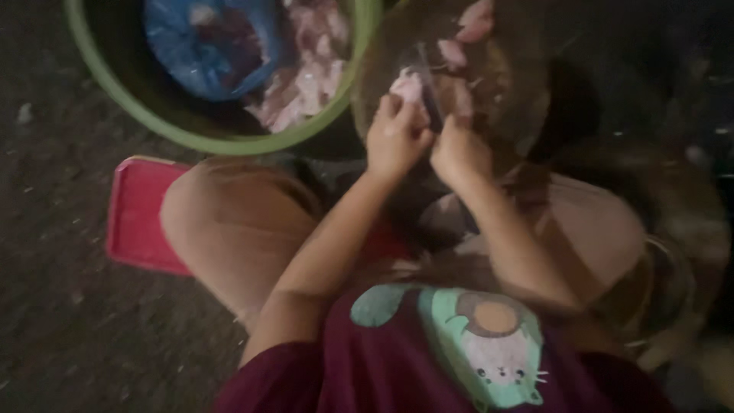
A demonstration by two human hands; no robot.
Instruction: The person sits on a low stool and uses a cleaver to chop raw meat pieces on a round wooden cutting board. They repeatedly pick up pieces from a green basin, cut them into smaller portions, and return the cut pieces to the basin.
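Note:
My left hand (394,138) pinches a pale pink piece of raw meat (407,86) over a round wooden chopping block (520,92). Close beside it, my right hand (457,153) is closed around the handle of a dark knife (430,95), whose blade points up against the meat. More pink pieces (470,30) lie on the block farther away. The picture is blurred, so the blade's edge is hard to make out.
A green basin (229,134) at the upper left holds raw meat pieces (306,76) and a blue plastic bag (210,46). A red low stool (138,214) sits under my left knee. Dark rough ground surrounds everything.

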